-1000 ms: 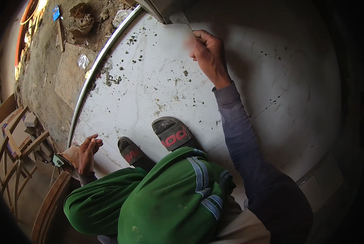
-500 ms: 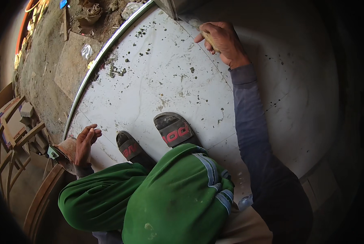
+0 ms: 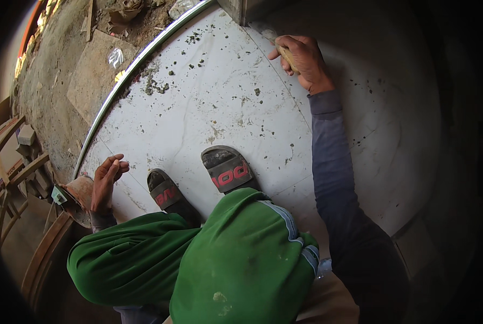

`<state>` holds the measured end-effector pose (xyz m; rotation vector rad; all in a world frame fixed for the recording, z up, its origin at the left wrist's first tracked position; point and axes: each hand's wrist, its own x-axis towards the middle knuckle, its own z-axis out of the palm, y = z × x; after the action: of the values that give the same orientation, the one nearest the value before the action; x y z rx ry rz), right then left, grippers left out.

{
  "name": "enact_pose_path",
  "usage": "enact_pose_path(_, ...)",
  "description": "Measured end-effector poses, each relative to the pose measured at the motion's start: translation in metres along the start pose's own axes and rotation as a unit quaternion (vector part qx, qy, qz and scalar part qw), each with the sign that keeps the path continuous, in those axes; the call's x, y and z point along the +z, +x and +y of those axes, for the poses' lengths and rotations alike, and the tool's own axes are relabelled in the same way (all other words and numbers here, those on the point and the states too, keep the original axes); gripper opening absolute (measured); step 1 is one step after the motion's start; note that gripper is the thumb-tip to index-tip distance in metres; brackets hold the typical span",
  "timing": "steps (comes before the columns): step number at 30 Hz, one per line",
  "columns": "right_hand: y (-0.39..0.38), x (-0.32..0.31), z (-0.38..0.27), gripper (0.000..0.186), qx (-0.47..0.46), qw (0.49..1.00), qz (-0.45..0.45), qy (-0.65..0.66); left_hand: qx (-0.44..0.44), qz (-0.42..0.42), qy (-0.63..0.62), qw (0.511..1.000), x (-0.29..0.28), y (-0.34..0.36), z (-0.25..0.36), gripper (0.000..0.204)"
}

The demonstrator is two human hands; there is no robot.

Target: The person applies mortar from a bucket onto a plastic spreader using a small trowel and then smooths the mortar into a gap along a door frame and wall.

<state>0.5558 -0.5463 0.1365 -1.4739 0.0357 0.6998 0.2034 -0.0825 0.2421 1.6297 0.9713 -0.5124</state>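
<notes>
My right hand (image 3: 305, 60), at the far right, is closed round the pale wooden handle (image 3: 288, 59) of a hand tool. Its greyish working end (image 3: 269, 35) is blurred against the white tiled floor (image 3: 193, 127), beside the foot of a post (image 3: 234, 9), so its kind is unclear. On the left, my left hand (image 3: 107, 177) hangs beyond my knee, fingers loosely stretched and thumb near them, with nothing visible in it. Dark crumbs of mortar (image 3: 156, 86) are scattered over the tiles.
A curved metal strip (image 3: 114, 92) edges the tiles, with rough ground and rubble (image 3: 123, 13) beyond. Beside my left hand stands a dirty bucket (image 3: 78, 194). Wooden framing (image 3: 28, 168) and a curved wooden edge (image 3: 46, 252) lie farther left. My sandalled feet (image 3: 228, 171) rest on the tiles.
The whole view has shifted a little, with the bucket and rubble now farther left. My right hand still grips the tool near the post; my left hand stays near the bucket.
</notes>
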Motion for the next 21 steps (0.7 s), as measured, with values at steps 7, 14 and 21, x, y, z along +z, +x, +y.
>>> enact_pose_path(7,-0.001,0.006,-0.015,0.030,-0.008,1.000,-0.003,-0.012,0.002,0.003,0.013,1.000,-0.008,0.003,-0.006,0.042)
enact_pose_path(14,-0.001,-0.002,-0.003,0.031,0.003,1.000,0.004,-0.001,0.012,-0.011,0.000,1.000,-0.009,0.009,-0.012,0.041)
enact_pose_path(21,0.006,0.006,-0.009,0.034,0.008,1.000,0.012,-0.018,0.014,-0.006,0.003,1.000,-0.009,0.008,-0.011,0.041)
